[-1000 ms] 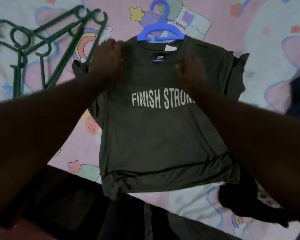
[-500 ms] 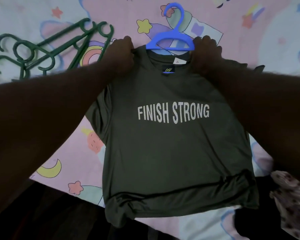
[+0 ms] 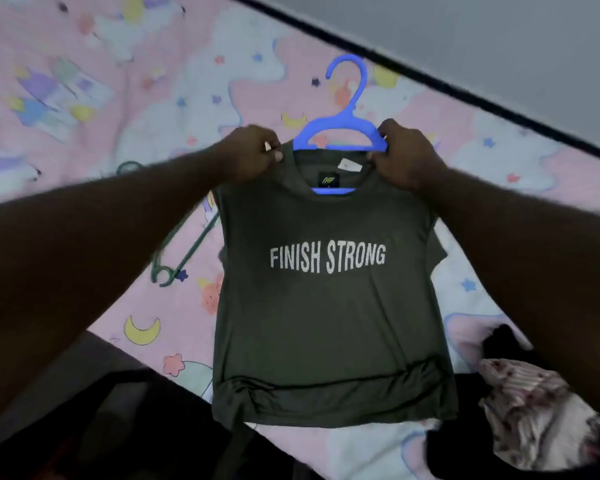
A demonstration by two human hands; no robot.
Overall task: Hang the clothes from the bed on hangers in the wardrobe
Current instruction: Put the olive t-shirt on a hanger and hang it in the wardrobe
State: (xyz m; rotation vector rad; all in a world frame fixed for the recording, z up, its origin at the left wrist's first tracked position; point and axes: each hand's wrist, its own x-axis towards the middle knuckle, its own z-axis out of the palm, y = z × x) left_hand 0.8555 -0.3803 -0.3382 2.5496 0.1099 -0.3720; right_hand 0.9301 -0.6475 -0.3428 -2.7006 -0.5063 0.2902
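left grip (image 3: 253, 154) pinched one shoulder of the T-shirt (image 3: 326, 306) | right grip (image 3: 407, 157) clasped the other shoulder against the blue hanger (image 3: 347, 128) | shirt spread between and below both grips, over the bed (image 3: 84, 98) | hook rose just beyond, nearer the right grip

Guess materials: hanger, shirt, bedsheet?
Hanger: likely moulded plastic, uniform blue, smooth.
Shirt: thin soft fabric, matte olive, bunched at the hem.
Bedsheet: printed cloth, matte, lightly creased; fibre unclear.
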